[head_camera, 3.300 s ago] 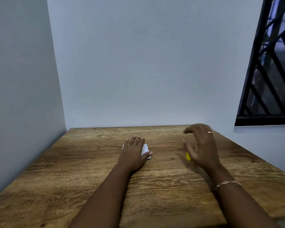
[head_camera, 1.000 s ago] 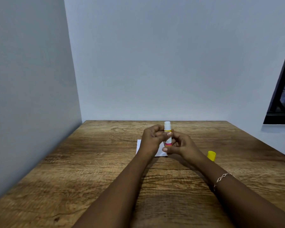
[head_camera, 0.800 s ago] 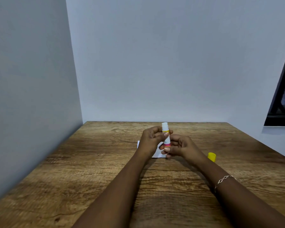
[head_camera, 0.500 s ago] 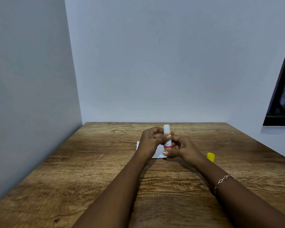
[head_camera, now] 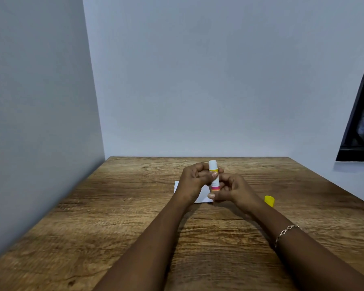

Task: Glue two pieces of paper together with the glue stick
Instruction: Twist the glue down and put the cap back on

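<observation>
A glue stick [head_camera: 214, 175], white with yellow and pink bands, stands upright above the table with its white tip exposed. My left hand [head_camera: 192, 181] pinches its upper part and my right hand [head_camera: 232, 190] grips its base. Its yellow cap [head_camera: 269, 201] lies on the wooden table [head_camera: 114, 217] to the right of my right hand. White paper [head_camera: 202, 196] lies flat on the table beneath and behind my hands, mostly hidden by them.
Grey walls close in the table at the left and back. A dark window frame [head_camera: 359, 122] stands at the right. The table's right edge runs diagonally past the cap.
Earlier my left hand lay on the paper and my right hand was at the glue stick. Both hands have since lifted the uncapped stick; in the last second it stays nearly still.
</observation>
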Tool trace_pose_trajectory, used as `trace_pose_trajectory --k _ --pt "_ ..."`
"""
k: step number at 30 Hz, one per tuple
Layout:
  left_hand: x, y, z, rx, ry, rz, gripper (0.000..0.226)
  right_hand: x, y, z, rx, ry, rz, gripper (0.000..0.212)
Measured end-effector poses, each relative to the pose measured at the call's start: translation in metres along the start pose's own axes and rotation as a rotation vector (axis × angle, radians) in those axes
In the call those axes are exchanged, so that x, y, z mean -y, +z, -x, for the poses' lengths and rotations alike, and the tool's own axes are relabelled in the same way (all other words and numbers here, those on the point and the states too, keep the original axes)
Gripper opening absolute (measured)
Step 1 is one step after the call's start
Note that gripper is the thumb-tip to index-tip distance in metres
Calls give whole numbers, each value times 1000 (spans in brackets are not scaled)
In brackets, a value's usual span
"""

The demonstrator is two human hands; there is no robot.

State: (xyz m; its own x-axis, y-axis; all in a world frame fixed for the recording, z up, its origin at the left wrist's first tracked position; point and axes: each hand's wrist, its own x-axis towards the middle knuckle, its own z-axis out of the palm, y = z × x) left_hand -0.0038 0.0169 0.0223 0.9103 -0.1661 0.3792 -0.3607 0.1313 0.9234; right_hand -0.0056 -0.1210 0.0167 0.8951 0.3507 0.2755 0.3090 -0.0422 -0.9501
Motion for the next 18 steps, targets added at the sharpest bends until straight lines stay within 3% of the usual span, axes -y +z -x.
trace_pose_trajectory --k 4,10,18 --pt "-1 0 0 0 -1 6 20 -2 3 -1 -9 -24 21 23" --pt "-2 -3 1 16 -39 139 15 -2 -10 0 118 74 -193 23" --pt "-5 -1 1 10 10 68 22 1 3 -1 -40 -16 51 21"
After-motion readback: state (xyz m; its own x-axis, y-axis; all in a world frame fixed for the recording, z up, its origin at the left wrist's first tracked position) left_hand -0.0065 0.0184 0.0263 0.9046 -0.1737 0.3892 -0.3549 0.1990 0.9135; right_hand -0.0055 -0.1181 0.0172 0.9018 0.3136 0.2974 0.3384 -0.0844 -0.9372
